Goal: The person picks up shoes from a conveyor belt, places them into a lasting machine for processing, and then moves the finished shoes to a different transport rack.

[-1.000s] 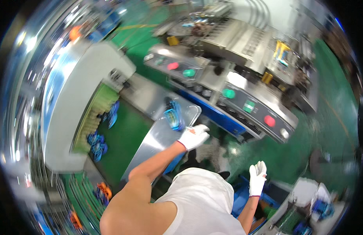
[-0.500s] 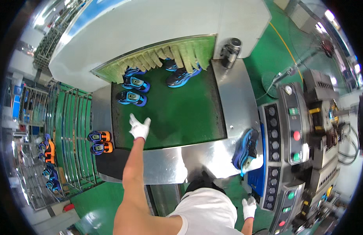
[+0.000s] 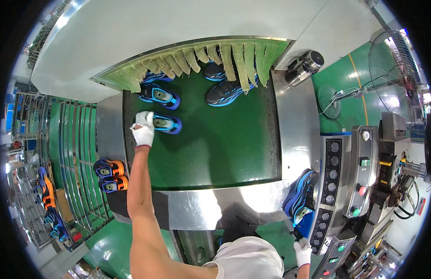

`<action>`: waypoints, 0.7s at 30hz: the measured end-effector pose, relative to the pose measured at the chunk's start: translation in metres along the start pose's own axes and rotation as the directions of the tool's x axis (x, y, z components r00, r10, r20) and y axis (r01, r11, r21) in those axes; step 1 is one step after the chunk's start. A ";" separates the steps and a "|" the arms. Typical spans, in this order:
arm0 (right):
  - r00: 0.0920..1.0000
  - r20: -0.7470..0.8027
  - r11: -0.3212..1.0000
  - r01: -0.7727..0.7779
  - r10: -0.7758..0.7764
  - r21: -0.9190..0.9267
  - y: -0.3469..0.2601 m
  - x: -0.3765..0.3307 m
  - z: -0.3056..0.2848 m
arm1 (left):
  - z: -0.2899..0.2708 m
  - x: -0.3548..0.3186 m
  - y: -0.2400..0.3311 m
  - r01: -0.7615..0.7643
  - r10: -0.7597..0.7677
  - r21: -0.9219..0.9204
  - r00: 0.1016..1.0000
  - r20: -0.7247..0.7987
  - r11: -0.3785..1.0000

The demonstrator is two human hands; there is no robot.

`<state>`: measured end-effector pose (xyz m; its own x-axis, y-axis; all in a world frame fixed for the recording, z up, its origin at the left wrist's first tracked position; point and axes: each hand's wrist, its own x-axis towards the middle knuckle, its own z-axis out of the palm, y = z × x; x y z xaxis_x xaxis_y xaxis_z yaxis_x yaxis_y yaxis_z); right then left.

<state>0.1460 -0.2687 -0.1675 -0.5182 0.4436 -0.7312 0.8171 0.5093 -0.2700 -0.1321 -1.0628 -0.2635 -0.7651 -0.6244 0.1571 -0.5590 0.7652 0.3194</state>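
My left hand (image 3: 143, 130), in a white glove, is at the toe end of a black and blue sports shoe (image 3: 167, 124) on the green belt (image 3: 211, 153). Its fingers are curled round that end and hide it. Just beyond lies another such shoe (image 3: 159, 96), with more partly under the fringed curtain (image 3: 187, 60). To their right, a black shoe with a blue sole (image 3: 227, 93) points toward me. Low at the right, beside the control panels, hangs my gloved right hand (image 3: 302, 252), its fingers loosely apart and nothing visible in them.
A dark blue shoe (image 3: 300, 195) stands on the metal ledge's right corner. Orange and black shoes (image 3: 114, 183) sit at the left edge by a metal rack (image 3: 78, 153). A steel flask (image 3: 305, 67) stands back right; a machine with dials and buttons (image 3: 360, 176) borders the right side.
My left hand has gone from spread over the belt to the toe of the nearest left shoe, its fingers closing there. The view has shifted slightly; my right hand stays low.
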 end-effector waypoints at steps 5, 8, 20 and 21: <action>0.912 0.017 0.881 0.392 -0.410 0.264 -0.129 -0.033 0.016 | -0.022 -0.079 0.055 -0.026 0.130 -0.456 0.972 0.196 0.890; 0.847 0.024 0.736 0.447 -0.531 0.508 -0.183 -0.063 0.017 | -0.046 -0.141 0.142 0.045 0.279 -0.693 0.895 0.348 0.719; 0.826 -0.142 0.837 0.547 -0.546 -0.036 -0.137 -0.122 -0.116 | -0.169 -0.418 0.535 -0.621 0.942 -0.722 -0.307 -0.134 -0.305; 0.500 -0.550 0.623 0.781 -0.668 -0.047 -0.099 -0.087 -0.099 | -0.178 -0.442 0.564 -0.601 0.845 -0.619 -0.490 -0.215 -0.506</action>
<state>0.0854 -0.2844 -0.0152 -0.9445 0.2873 0.1593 0.0929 0.6985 -0.7096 -0.0529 -0.3830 0.0136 -0.0291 0.9187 0.3940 0.9402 -0.1087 0.3228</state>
